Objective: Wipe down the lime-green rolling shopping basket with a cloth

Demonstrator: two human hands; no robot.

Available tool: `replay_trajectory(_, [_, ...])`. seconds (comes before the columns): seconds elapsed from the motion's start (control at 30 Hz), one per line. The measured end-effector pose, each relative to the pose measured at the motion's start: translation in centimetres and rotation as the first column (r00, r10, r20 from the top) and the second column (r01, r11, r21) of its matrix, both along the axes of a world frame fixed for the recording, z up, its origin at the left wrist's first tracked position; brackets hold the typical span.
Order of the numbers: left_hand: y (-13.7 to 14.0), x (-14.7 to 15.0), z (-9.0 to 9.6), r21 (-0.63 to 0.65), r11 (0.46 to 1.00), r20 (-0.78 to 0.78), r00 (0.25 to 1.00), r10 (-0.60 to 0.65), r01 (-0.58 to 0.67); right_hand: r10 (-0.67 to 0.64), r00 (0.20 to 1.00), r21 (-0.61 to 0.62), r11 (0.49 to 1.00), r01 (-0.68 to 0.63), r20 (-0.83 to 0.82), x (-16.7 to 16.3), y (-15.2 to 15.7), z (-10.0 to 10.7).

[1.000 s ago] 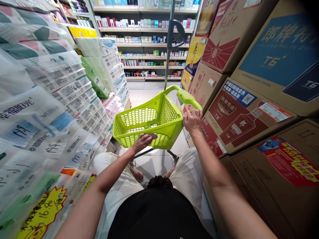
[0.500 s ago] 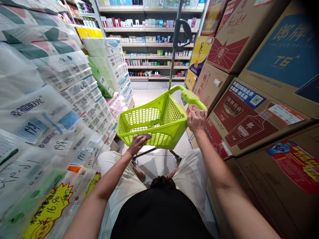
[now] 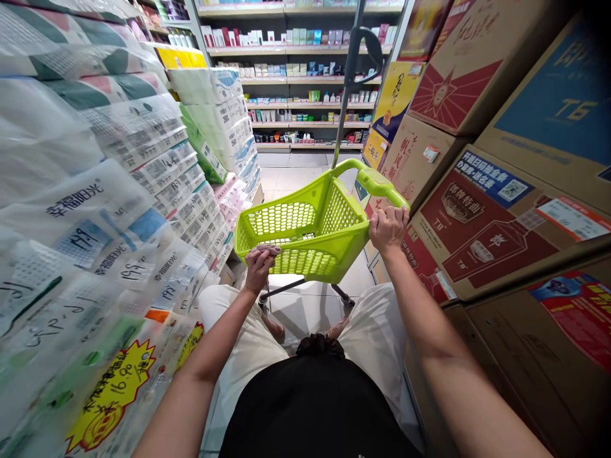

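Note:
A lime-green plastic shopping basket (image 3: 321, 266) with perforated walls sits on a wheeled frame in front of my knees. My right hand (image 3: 388, 229) is closed round the end of its handle at the right. In my left hand (image 3: 259, 270) is a small crumpled greyish-pink cloth (image 3: 268, 250), held closed at the basket's near left rim. The basket's inside is partly hidden by its near wall. A dark pole with a looped grip (image 3: 365, 57) rises behind the basket.
Wrapped tissue packs (image 3: 157, 165) are stacked high along the left. Printed cartons (image 3: 496, 222) form a wall close on the right. Shelves of small boxes and bottles (image 3: 305, 79) stand across the far end, beyond pale floor tiles (image 3: 281, 166).
The whole view has shifted, so things appear farther right. My left hand has turned more upright and moved slightly up along the rim with the cloth. My right hand keeps its grip.

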State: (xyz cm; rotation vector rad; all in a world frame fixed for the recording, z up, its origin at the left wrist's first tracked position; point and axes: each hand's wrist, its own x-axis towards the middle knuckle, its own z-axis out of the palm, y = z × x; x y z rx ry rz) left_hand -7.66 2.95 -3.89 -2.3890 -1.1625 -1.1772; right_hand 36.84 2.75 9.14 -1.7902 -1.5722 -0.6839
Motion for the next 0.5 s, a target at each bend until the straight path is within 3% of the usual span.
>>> replay_trajectory(0.2, [-1.8, -1.6, -2.8, -0.101, 0.994, -0.141, 0.989, -0.046, 0.032, 0.013, 1.0, -0.007, 1.0, -0.013, 0.003, -0.1, -0.2, 0.2])
replay_trajectory(0.37, [-1.0, -3.1, -1.7, -0.052, 0.996, -0.016, 0.997, 0.078, -0.079, 0.007, 1.0, 0.011, 1.0, -0.007, 0.0, 0.1, -0.1, 0.0])
replay_trajectory(0.5, [-1.5, -2.7, -1.7, -0.116, 0.985, -0.033, 0.991, 0.128, -0.131, 0.02, 1.0, 0.017, 1.0, -0.02, -0.016, 0.0, -0.1, 0.0])
